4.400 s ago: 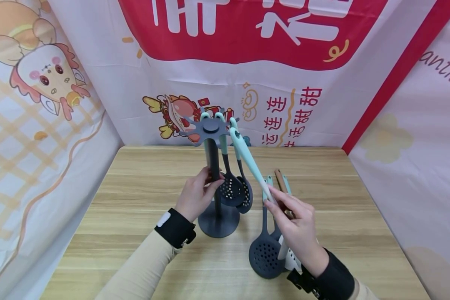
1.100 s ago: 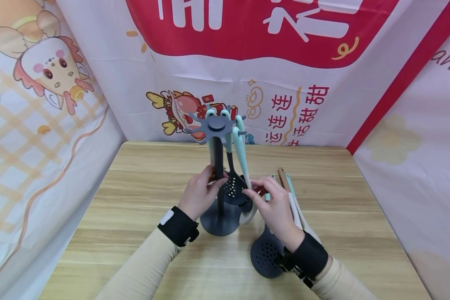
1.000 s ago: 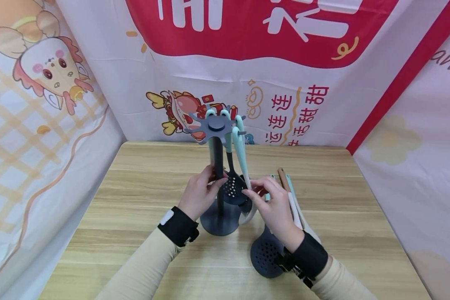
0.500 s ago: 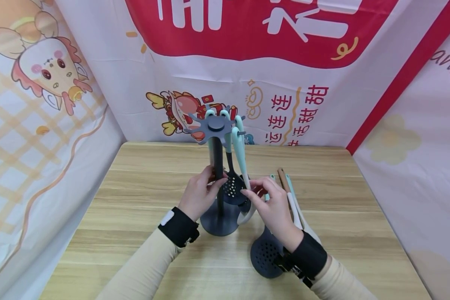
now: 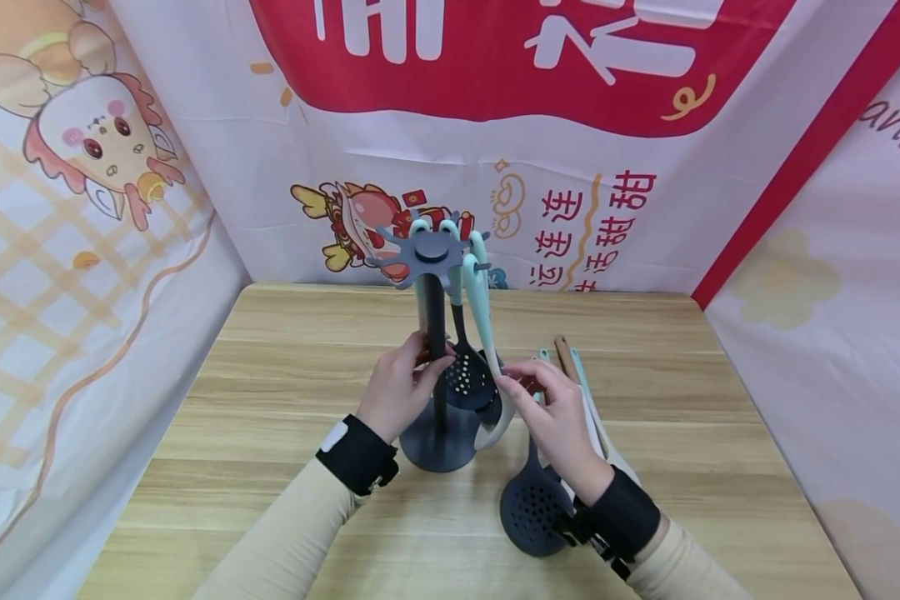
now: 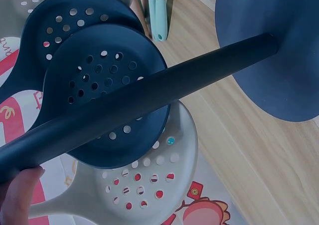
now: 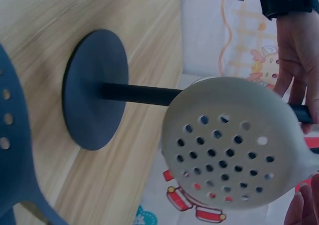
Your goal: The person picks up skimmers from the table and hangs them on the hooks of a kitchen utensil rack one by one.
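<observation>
My left hand (image 5: 399,385) grips the dark pole of the utensil stand (image 5: 437,317). On the stand's right side hangs a pale grey skimmer (image 7: 229,145) with a mint handle (image 5: 478,304), hooked on one arm of the star-shaped top. My right hand (image 5: 553,417) is beside its lower shaft, thumb and index finger at the shaft's right edge, not wrapped round it. A dark skimmer (image 5: 468,379) hangs behind, nearer the pole. Another dark skimmer (image 6: 35,30) and another pale one (image 6: 149,190) show in the left wrist view.
On the table (image 5: 307,517), right of the stand, lies a dark skimmer (image 5: 534,508). Under and beyond my right forearm lie more utensils, one with a brown handle (image 5: 566,358) and one with a mint handle (image 5: 581,379). A printed cloth (image 5: 435,142) hangs behind the table.
The pale skimmer was carried left and hung on the stand. In the last half second my right hand has shifted slightly right, its pinch on the shaft loosened. My left hand stays on the pole.
</observation>
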The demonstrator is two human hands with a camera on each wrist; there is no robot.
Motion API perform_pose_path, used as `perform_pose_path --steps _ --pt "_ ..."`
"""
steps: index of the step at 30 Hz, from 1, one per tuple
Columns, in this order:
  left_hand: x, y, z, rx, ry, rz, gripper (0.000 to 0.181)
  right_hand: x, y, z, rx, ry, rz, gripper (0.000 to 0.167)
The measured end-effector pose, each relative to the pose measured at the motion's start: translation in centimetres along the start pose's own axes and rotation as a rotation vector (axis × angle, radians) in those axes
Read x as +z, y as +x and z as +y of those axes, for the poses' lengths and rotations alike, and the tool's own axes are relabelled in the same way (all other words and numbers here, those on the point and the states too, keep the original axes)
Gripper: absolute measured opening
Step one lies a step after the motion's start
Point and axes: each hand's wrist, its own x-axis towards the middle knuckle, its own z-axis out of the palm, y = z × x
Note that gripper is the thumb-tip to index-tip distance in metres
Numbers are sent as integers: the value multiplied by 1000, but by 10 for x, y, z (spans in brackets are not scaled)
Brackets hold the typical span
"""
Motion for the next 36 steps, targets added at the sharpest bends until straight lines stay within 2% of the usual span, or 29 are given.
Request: perform_pose_path --steps 5,9,16,21,29,36 --pt "0 0 0 1 -5 -3 25 -5 -2 10 38 -26 7 12" --pt "-1 0 0 2 -4 -3 23 -10 -3 32 78 -38 13 11" --pt "0 0 2 -11 -6 -8 24 -16 -5 65 131 -119 28 16" --pt "0 0 2 -22 -5 -9 24 -23 -9 83 228 -185 25 25" --pt "1 0 1 -22 -9 -8 24 -34 -15 103 426 -298 0 42" --pt "1 -1 1 -11 -15 -7 23 -41 -19 118 507 -335 -26 45"
